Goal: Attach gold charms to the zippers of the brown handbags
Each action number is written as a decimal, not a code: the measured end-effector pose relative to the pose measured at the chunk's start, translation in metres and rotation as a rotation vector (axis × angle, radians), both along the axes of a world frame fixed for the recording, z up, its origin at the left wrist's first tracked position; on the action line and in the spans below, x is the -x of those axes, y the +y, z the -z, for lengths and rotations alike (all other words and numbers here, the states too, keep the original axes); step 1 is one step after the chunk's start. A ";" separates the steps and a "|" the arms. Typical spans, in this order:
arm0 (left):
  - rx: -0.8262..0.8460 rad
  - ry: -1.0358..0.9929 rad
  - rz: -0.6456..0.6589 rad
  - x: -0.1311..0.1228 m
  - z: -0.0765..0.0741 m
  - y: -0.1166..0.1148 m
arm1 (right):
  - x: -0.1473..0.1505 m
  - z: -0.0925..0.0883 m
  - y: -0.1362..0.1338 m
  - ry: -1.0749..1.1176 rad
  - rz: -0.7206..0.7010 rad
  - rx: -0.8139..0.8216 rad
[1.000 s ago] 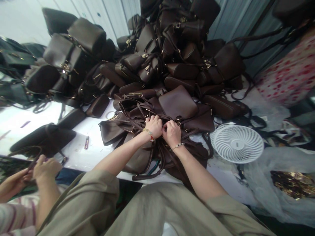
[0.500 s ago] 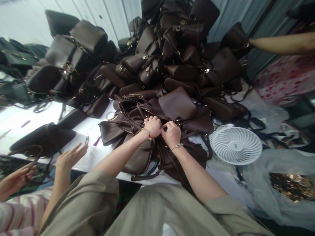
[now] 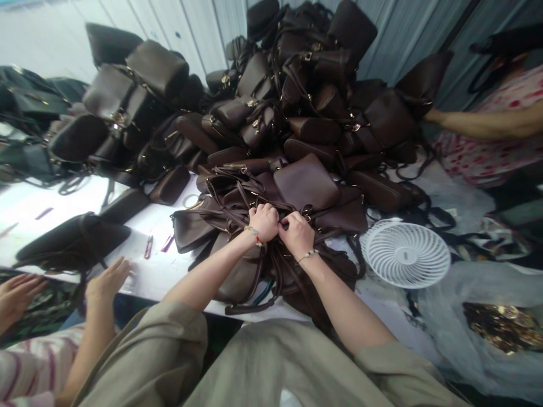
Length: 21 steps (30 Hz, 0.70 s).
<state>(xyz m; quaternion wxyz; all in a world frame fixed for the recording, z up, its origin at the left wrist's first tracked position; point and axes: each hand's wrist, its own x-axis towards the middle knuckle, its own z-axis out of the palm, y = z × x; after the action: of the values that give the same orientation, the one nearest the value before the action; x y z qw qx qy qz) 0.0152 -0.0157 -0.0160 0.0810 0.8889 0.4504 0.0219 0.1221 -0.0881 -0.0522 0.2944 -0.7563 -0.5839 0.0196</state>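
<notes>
My left hand and my right hand are both clenched, knuckle to knuckle, on the straps of a dark brown leather bag that lies on the white table in front of me. Each wrist wears a thin bracelet. Several loose brown straps fan out from under my fists. A flat brown flap bag lies just beyond my hands. What exactly my fingers pinch is hidden inside the fists.
A tall heap of brown handbags fills the table's far side. A white round fan lies at my right. A co-worker's hands hover at the left edge; another person's arm reaches in at far right. Clear plastic wrap covers the near right.
My fists have stayed on the straps. The co-worker at left let go of a dark bag and spread both hands open. The arm at far right came into view and lowered.
</notes>
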 end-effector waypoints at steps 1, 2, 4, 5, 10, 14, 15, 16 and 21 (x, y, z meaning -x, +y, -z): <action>0.000 -0.004 -0.002 0.000 0.000 -0.001 | 0.001 0.000 0.001 -0.001 0.023 -0.001; -0.002 -0.008 -0.004 0.000 0.000 -0.001 | 0.003 0.000 0.001 -0.003 0.039 -0.006; -0.011 -0.019 -0.004 0.001 0.000 -0.002 | 0.005 0.001 -0.001 -0.007 0.048 -0.023; -0.016 -0.025 -0.003 0.002 0.000 -0.003 | 0.006 0.000 -0.003 -0.009 0.041 -0.033; -0.041 -0.055 -0.035 0.005 0.001 0.001 | 0.001 -0.002 -0.015 -0.016 -0.086 -0.077; -0.001 -0.067 -0.024 0.005 -0.002 0.005 | -0.006 -0.004 -0.015 0.093 -0.066 -0.042; 0.014 -0.070 -0.015 0.004 -0.003 0.006 | -0.006 -0.004 -0.012 0.110 -0.037 -0.027; 0.025 -0.075 -0.010 0.003 -0.004 0.006 | -0.006 -0.005 -0.009 0.111 -0.017 -0.014; 0.030 -0.097 -0.036 0.003 -0.002 0.004 | 0.002 -0.004 0.001 0.002 0.005 -0.024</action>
<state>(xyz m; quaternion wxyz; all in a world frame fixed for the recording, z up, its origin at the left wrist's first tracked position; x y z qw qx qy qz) 0.0119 -0.0121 -0.0140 0.1154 0.8772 0.4622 0.0596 0.1205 -0.0871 -0.0485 0.3042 -0.7541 -0.5819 0.0126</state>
